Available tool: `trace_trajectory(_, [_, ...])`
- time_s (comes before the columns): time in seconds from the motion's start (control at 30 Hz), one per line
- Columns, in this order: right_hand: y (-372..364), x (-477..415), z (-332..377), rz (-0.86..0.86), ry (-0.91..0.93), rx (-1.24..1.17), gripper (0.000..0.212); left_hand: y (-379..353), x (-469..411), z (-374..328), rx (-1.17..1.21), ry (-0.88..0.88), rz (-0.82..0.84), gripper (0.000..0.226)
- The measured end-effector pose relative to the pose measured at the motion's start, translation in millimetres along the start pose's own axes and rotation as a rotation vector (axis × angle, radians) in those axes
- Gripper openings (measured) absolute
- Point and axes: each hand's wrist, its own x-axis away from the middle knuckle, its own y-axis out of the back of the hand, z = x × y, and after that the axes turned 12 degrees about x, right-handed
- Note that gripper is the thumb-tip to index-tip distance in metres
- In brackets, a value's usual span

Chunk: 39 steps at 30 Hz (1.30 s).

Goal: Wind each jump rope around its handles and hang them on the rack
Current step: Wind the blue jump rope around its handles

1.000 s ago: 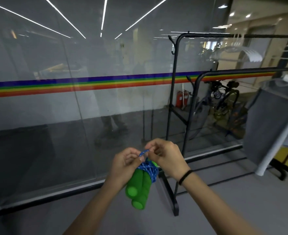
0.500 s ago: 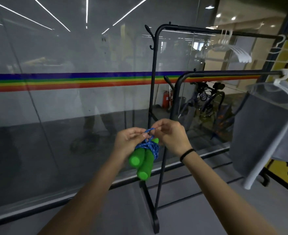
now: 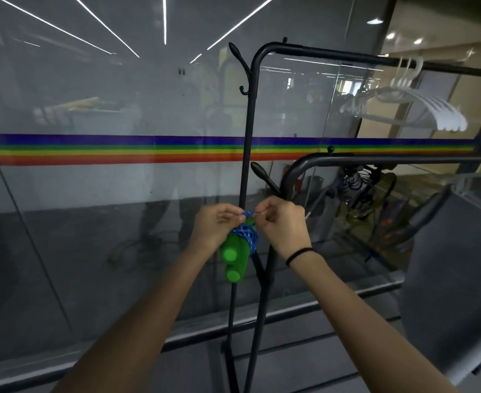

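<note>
A jump rope (image 3: pixel 237 255) with two green foam handles hangs bundled, its blue cord (image 3: pixel 247 235) wound around the handle tops. My left hand (image 3: pixel 215 224) and my right hand (image 3: pixel 283 222) each pinch a small loop of the blue cord above the bundle. The black metal rack (image 3: pixel 247 131) stands right behind the hands, its upright post passing between them. One black hook peg (image 3: pixel 264 177) juts out just above my right hand; another hook (image 3: pixel 240 68) sits near the rack's top.
A glass wall with a rainbow stripe (image 3: pixel 91 150) runs behind the rack. White hangers (image 3: pixel 409 106) hang on the top bar. A grey garment (image 3: pixel 457 265) hangs on the lower bar at right. The rack's base (image 3: pixel 233 364) rests on the grey floor.
The view has swung toward the rack, which now stands in the middle. My hands have lifted the bundled rope higher and closer to the lower hook peg.
</note>
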Motion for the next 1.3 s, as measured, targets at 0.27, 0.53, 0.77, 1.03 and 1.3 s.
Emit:
trace_trajectory(0.27, [4.6, -0.6, -11.0, -0.170, 0.019, 0.080, 0.007, -16.5, -27.8, 0.7, 0.049, 0.051, 0.164, 0.013])
trace_trajectory(0.53, [-3.2, 12.5, -27.7, -0.136, -0.079, 0.060, 0.007, -25.4, -30.3, 1.4, -0.106, 0.104, 0.339, 0.025])
trace_trajectory(0.77, [-0.6, 32.6, -17.1, -0.018, -0.115, 0.104, 0.008, -5.0, 11.0, 1.3, -0.008, 0.094, 0.246, 0.023])
trace_trajectory(1.03, [-17.5, 109.8, 62.2, 0.092, -0.062, 0.035, 0.009, 93.4, 116.9, -11.4, 0.082, 0.171, 0.044, 0.011])
trace_trajectory(1.3, [-100.8, 285.5, 144.1, 0.487, -0.090, -0.193, 0.032, 232.6, 331.2, 33.5, -0.090, 0.401, -0.045, 0.016])
